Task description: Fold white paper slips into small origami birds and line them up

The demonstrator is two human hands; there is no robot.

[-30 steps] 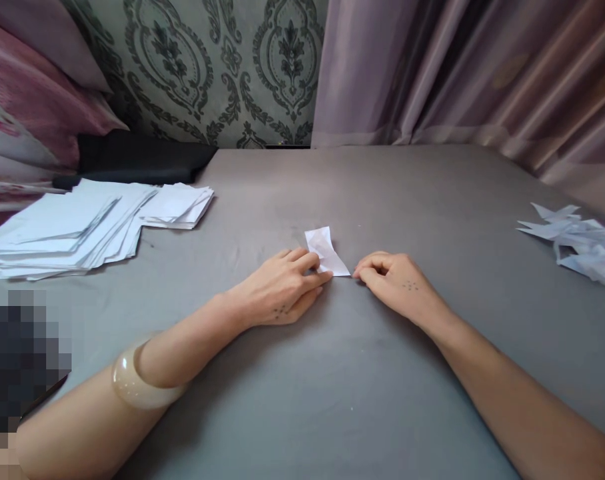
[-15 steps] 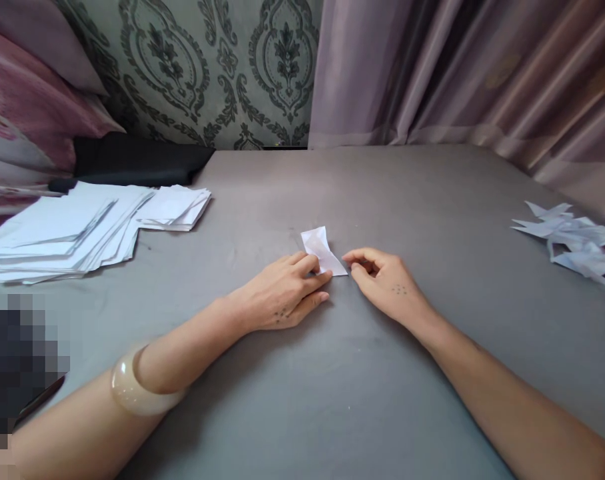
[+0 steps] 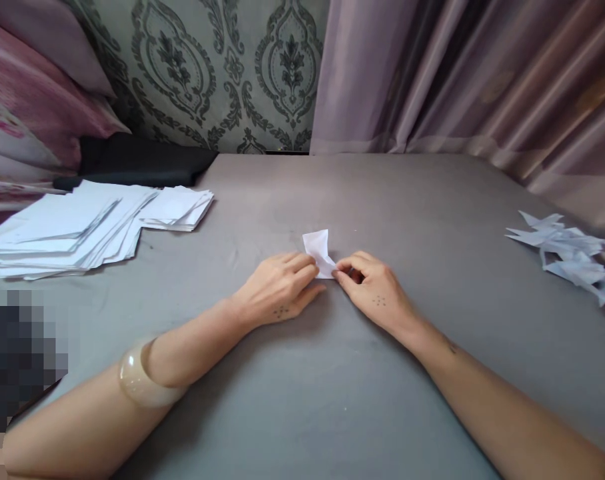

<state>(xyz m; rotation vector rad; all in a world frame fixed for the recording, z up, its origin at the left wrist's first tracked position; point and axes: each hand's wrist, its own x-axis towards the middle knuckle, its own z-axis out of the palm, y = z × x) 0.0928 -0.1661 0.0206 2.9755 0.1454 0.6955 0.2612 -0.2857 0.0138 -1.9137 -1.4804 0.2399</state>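
Observation:
A small folded piece of white paper (image 3: pixel 316 244) lies in the middle of the grey tabletop, its far part creased and angled up to the left. My left hand (image 3: pixel 281 288), with a pale bangle on its wrist, has curled fingertips against the paper's left side; its thumb sticks out to the right, near the paper's front edge. My right hand (image 3: pixel 375 285) pinches the paper's right corner between thumb and forefinger. The left fingertips are partly hidden behind the hand.
Stacked white paper sheets (image 3: pixel 57 230) lie at the left, with a smaller stack of paper (image 3: pixel 175 207) beside them. Folded paper pieces (image 3: pixel 570 250) are heaped at the right edge. Black cloth (image 3: pixel 142 160) lies at the back left; curtains (image 3: pixel 407 73) hang behind the table.
My right hand has moved left and now pinches the paper's right corner. My left fingers have drawn back and curled at its left side. The view has shifted slightly.

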